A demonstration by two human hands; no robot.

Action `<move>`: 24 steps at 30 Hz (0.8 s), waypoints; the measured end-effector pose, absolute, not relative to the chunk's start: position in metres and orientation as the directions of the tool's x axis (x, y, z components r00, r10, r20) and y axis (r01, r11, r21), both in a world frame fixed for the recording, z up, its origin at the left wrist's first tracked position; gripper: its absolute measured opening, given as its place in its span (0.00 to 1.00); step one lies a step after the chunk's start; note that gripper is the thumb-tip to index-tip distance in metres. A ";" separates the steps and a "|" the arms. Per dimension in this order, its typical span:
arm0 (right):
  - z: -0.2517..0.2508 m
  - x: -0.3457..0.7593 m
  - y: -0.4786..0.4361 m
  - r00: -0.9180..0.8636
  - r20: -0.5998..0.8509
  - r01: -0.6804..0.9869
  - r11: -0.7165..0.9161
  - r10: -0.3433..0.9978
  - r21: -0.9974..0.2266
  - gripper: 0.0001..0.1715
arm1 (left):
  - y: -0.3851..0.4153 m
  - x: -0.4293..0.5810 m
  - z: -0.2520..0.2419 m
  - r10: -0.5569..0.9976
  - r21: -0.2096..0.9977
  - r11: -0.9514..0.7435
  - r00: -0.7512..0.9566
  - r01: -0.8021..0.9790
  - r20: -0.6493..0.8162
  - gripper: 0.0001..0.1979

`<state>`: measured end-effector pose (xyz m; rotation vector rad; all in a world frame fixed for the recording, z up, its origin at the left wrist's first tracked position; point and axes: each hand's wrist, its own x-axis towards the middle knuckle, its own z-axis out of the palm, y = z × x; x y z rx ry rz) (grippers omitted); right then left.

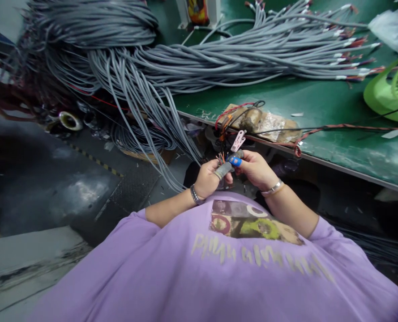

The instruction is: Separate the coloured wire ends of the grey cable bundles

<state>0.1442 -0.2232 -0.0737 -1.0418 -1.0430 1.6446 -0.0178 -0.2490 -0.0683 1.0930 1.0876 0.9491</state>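
Observation:
My left hand [208,178] and my right hand [255,169] meet close in front of my chest, just below the bench edge. Both are closed in a pinch around the end of a grey cable [221,157] whose thin coloured wires fan out at the tip. Grey tape covers my left forefinger, and blue tape [235,161] covers a right fingertip. A small pink clip [238,140] stands up just above my right fingers. I wear a bracelet on each wrist.
A green workbench [319,100] runs across the right, with a large bundle of grey cables [219,58] draped over its edge to the floor. A taped block with red and black wires [262,121] sits at the bench edge. A green fan [391,87] stands at far right.

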 end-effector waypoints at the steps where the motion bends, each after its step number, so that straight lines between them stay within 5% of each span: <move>1: -0.075 0.146 -0.223 -0.244 -0.182 -0.252 -0.244 0.953 -0.936 0.27 | -0.249 -0.018 -0.070 0.964 0.974 0.207 0.191 -0.092 -0.187 0.23; 10: -0.076 0.158 -0.202 -0.315 -0.352 -0.437 -0.464 0.881 -0.770 0.30 | -0.244 -0.014 -0.056 0.944 0.921 0.295 0.224 -0.253 -0.241 0.18; 13: -0.073 0.151 -0.197 -0.299 -0.257 -0.408 -0.367 0.919 -0.836 0.32 | -0.241 -0.012 -0.053 0.924 0.895 0.350 0.261 -0.276 -0.280 0.18; 17: -0.076 0.141 -0.196 -0.003 -0.126 -0.356 -0.119 0.992 -0.927 0.33 | -0.237 -0.010 -0.053 0.918 0.891 0.356 0.284 -0.280 -0.278 0.17; 24: -0.069 0.132 -0.188 -0.139 -0.269 -0.486 -0.302 0.953 -0.820 0.38 | -0.234 -0.006 -0.051 0.909 0.893 0.374 0.289 -0.251 -0.300 0.20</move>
